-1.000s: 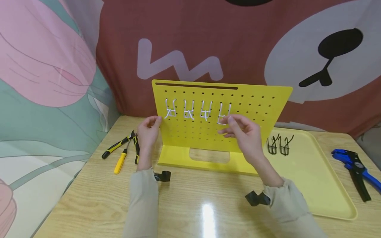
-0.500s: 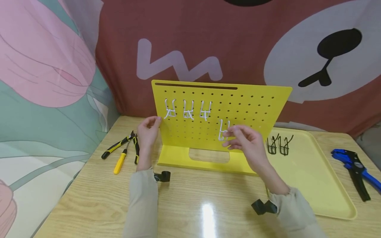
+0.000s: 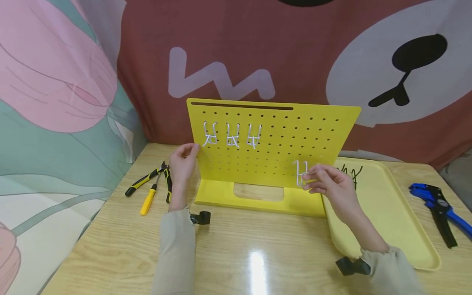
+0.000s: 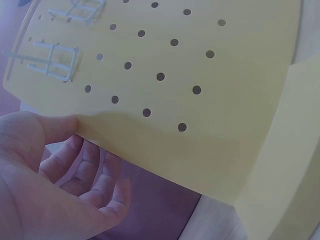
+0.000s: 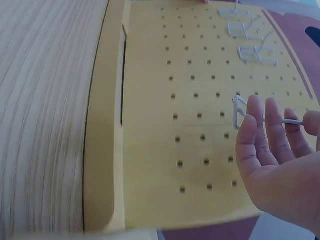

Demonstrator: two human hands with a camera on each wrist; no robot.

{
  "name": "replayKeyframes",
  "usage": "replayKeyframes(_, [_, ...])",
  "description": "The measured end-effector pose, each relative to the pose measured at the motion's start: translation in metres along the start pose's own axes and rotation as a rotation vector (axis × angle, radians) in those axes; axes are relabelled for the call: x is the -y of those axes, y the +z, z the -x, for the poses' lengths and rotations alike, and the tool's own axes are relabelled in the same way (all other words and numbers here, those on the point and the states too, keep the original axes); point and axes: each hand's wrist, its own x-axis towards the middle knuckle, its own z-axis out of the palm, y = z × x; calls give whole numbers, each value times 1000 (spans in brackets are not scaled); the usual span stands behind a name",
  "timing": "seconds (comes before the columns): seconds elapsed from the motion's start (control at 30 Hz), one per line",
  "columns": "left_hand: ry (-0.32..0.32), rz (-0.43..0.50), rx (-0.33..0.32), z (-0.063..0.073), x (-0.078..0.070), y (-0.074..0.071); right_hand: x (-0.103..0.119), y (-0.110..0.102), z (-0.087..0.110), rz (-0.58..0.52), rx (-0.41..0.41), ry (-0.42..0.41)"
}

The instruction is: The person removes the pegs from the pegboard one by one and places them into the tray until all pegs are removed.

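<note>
A yellow pegboard [image 3: 254, 164] stands upright on its base, with three white wire hooks hanging near its upper left; one is the hook [image 3: 232, 135]. My left hand [image 3: 182, 166] pinches the board's left edge; in the left wrist view the thumb lies on the front face and the curled fingers are behind the edge. My right hand [image 3: 337, 188] holds another white wire hook [image 3: 299, 174] in front of the board's lower right part. In the right wrist view that hook [image 5: 237, 114] shows partly, the rest hidden by the fingers.
A pale yellow tray [image 3: 387, 217] lies to the right, with black wire hooks [image 3: 355, 176] partly hidden behind my right hand. Blue-and-black wire strippers [image 3: 436, 209] lie beyond it. Left of the board are yellow-and-black pliers [image 3: 145, 180] and a yellow-handled screwdriver [image 3: 148, 200].
My right hand has taken the fourth white hook off its place on the board, then moved it down and to the right, towards the tray. The left hand keeps its place on the board's edge.
</note>
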Motion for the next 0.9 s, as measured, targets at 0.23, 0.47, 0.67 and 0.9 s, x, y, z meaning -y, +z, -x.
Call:
replayKeyframes(0.23, [-13,7,-4,0,0,0,0,-31,10,41,-26,-9])
replayKeyframes(0.47, [-20,-3,-6,1,-1,-1,2,-68,17,27,-77,-57])
replayKeyframes(0.67, [-16,1,5,0,-1,-1,9,-100,21,-11,-168,-82])
replayKeyframes(0.9, [-18,14,3,0,-1,0,16,-128,19,-3,-195,-87])
